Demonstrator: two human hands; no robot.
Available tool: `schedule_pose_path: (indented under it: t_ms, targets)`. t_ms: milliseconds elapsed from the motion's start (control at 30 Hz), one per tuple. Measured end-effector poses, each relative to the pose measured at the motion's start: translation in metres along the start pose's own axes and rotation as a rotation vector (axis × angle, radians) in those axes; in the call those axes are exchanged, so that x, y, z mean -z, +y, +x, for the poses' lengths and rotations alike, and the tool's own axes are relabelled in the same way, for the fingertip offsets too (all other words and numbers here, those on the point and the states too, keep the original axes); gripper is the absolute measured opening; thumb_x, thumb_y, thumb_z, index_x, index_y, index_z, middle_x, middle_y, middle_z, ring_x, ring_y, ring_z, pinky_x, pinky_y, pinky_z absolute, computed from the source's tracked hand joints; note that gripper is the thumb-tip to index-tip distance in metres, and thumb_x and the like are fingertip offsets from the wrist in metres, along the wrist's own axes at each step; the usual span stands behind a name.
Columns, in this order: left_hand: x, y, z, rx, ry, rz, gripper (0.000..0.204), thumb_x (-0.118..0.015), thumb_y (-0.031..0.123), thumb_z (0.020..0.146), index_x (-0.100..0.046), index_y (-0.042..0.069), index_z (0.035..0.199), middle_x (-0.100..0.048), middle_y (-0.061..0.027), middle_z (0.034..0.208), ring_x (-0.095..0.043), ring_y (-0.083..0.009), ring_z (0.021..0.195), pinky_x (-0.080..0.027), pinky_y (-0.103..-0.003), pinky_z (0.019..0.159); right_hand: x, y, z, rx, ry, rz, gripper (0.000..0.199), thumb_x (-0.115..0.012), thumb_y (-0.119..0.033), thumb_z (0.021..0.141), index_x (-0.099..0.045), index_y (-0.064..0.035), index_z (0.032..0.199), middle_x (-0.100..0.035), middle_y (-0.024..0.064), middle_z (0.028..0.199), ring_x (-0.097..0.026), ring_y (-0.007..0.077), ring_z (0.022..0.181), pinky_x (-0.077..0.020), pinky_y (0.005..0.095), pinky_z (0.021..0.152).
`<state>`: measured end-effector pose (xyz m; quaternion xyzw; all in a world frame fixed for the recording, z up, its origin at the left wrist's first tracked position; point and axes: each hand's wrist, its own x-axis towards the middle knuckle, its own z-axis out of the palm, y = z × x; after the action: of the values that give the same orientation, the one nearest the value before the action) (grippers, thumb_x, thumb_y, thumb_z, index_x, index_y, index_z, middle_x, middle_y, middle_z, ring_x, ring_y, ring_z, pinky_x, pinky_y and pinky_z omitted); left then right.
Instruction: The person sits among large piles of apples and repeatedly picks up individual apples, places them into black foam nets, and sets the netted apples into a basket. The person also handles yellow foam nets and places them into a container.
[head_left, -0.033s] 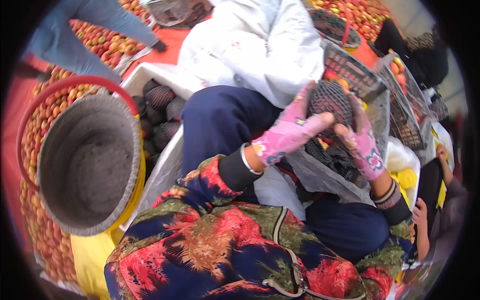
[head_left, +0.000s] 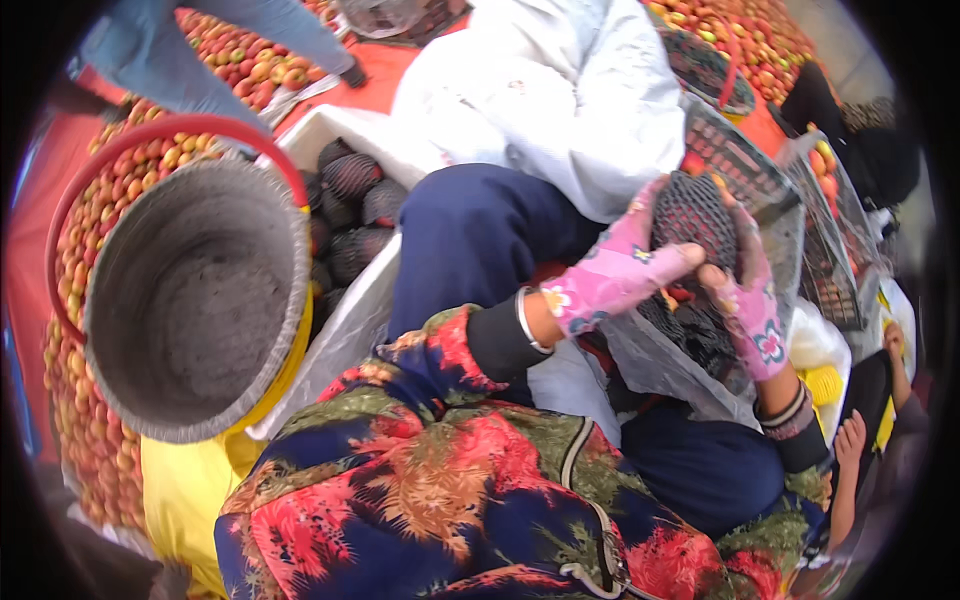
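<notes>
Both my hands wear pink flowered gloves with bare fingertips. Between them is an apple in a black foam net (head_left: pixel 692 218), held up over a plastic-lined crate. My left hand (head_left: pixel 640 262) wraps its left side, thumb lying across the lower front. From the other side my right hand (head_left: pixel 748 300) closes round it, its thumb near the left one. Loose black foam nets (head_left: pixel 700 335) lie just below, with bits of red fruit showing among them. The fingers behind the apple are partly hidden.
At left stands a yellow bucket with a grey lining (head_left: pixel 200 300) and red handle. Beside it, a white foam box (head_left: pixel 372 268) holds several netted apples (head_left: pixel 352 175). A dark crate (head_left: pixel 745 160) is beyond my hands. Other people sit or stand nearby; apple heaps (head_left: pixel 95 400) cover the ground.
The whole view has shifted, so most things appear farther right, and the bucket slightly higher. Both hands keep their hold on the netted apple, with little change in grip.
</notes>
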<state>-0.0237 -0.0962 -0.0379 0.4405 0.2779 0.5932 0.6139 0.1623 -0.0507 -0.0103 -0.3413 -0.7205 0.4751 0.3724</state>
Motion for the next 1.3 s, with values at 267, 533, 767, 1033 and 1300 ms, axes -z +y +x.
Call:
schedule_pose_path:
  t_ms: [267, 533, 767, 1033, 1300]
  targets:
    - [0.057, 0.076, -0.026, -0.434, 0.400, 0.120, 0.081, -0.068, 0.017, 0.079, -0.018, -0.005, 0.138, -0.048, -0.0147, 0.120, -0.050, -0.0197, 0.108, -0.041, -0.031, 0.094, -0.022, -0.027, 0.009, -0.017, -0.080, 0.142, 0.071, -0.065, -0.026, 0.082, -0.029, -0.0008, 0.138, -0.047, 0.0125, 0.128, -0.057, 0.0093, 0.064, -0.0467, 0.0205, 0.056]
    - [0.193, 0.047, -0.093, -0.116, 1.200, 0.256, 0.047, -0.061, 0.028, 0.086, -0.042, 0.011, 0.126, -0.056, -0.0086, 0.110, -0.057, -0.0232, 0.092, -0.052, -0.037, 0.062, 0.015, -0.012, 0.005, -0.234, 0.057, 0.090, 0.040, -0.055, -0.025, 0.089, -0.049, -0.0005, 0.120, -0.059, 0.0118, 0.107, -0.054, 0.0072, 0.060, -0.0416, 0.0177, 0.048]
    - [0.249, 0.040, -0.127, 0.153, 1.337, -0.263, 0.049, -0.046, 0.034, 0.093, -0.036, 0.002, 0.128, -0.043, -0.0275, 0.125, -0.045, -0.0447, 0.114, -0.042, -0.056, 0.094, 0.022, -0.022, -0.001, -0.297, 0.196, 0.146, 0.029, -0.046, -0.017, 0.092, -0.053, -0.0009, 0.115, -0.061, 0.0055, 0.079, -0.055, 0.0048, 0.058, -0.0412, 0.0143, 0.048]
    - [0.088, 0.062, -0.100, -0.222, 0.767, 0.631, 0.042, -0.040, 0.007, 0.092, -0.035, 0.001, 0.133, -0.049, -0.0262, 0.123, -0.056, -0.0282, 0.107, -0.046, -0.037, 0.092, 0.084, 0.041, -0.004, -0.431, 0.128, -0.223, 0.027, -0.051, -0.015, 0.090, -0.054, -0.0012, 0.114, -0.061, 0.0061, 0.099, -0.060, 0.0094, 0.069, -0.0486, 0.0222, 0.055]
    - [-0.012, 0.038, 0.044, -0.321, 0.184, 0.386, 0.031, -0.044, 0.009, 0.092, -0.051, -0.008, 0.117, -0.061, -0.0205, 0.108, -0.064, -0.0277, 0.092, -0.049, -0.036, 0.089, 0.107, 0.151, 0.040, -0.551, -0.658, -1.131, 0.037, -0.058, -0.026, 0.077, -0.061, -0.0048, 0.107, -0.065, 0.0130, 0.096, -0.063, 0.0260, 0.081, -0.0493, 0.0346, 0.073]
